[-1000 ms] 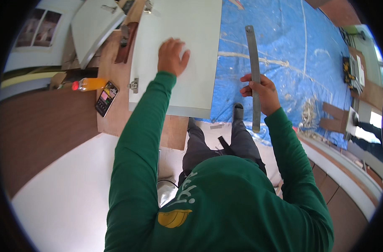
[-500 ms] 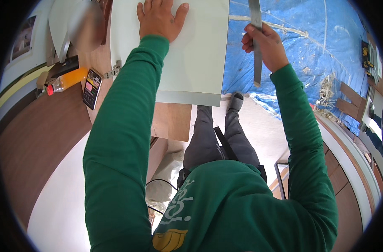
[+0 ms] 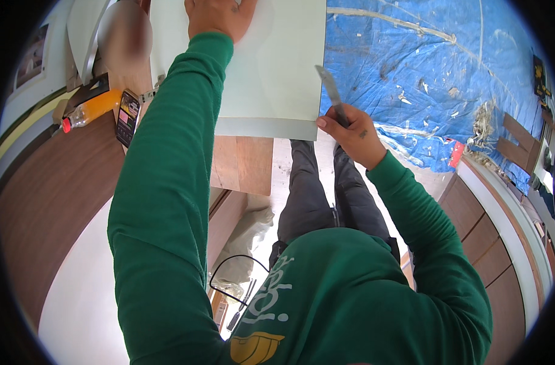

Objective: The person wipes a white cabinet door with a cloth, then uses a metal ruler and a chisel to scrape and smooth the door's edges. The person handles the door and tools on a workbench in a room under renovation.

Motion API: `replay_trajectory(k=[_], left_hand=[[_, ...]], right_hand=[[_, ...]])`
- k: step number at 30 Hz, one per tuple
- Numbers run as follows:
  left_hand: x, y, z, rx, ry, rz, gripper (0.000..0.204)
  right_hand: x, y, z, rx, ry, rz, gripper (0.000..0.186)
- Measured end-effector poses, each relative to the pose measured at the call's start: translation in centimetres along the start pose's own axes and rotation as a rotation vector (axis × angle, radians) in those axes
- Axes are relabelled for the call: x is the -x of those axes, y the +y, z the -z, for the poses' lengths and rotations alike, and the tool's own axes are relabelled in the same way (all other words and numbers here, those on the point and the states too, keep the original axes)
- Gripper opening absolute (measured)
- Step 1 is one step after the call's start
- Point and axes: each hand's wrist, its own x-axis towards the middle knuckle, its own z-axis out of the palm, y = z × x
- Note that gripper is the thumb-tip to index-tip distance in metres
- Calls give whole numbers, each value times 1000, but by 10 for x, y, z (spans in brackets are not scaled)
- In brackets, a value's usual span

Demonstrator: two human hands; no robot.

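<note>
A pale, off-white panel [image 3: 271, 73] lies in front of me, with a greyish band [image 3: 259, 128] along its near edge. My left hand [image 3: 221, 18] rests palm down on the panel. Its thumb is spread, and the fingertips run out of the top of the picture. At the panel's near right corner, my right hand [image 3: 352, 132] is closed round the lower end of a flat metal file [image 3: 329, 87]. The file tilts up and to the left, its far end close to the panel's right edge. My fingers cover the held end.
Left of the panel are a phone [image 3: 127, 117], a bottle of orange drink [image 3: 95, 111] and a metal hinge [image 3: 148, 95]. A wooden board [image 3: 244, 164] shows under the panel. Blue sheeting [image 3: 405, 67] with scraps covers the floor at right; wood pieces [image 3: 516, 143] lie beyond.
My right hand has come down and left toward the panel's corner, swinging the file to a leftward tilt. My left hand stays on the panel, now higher in the picture as the view has shifted.
</note>
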Motion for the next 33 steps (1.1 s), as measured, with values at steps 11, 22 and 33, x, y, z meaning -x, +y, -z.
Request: replay_trajectory(k=[11,22,33], left_hand=[[0,1,4,36,-34,25,65],[-1,0,2,20,-22,15,65],[0,2,4,6,-43,43,65]], right_hand=[[-2,-8,18,-148,-30,156,48],[-66,-37,58,9,66,347,28],[-96,-69,62,36,-5,272,26]])
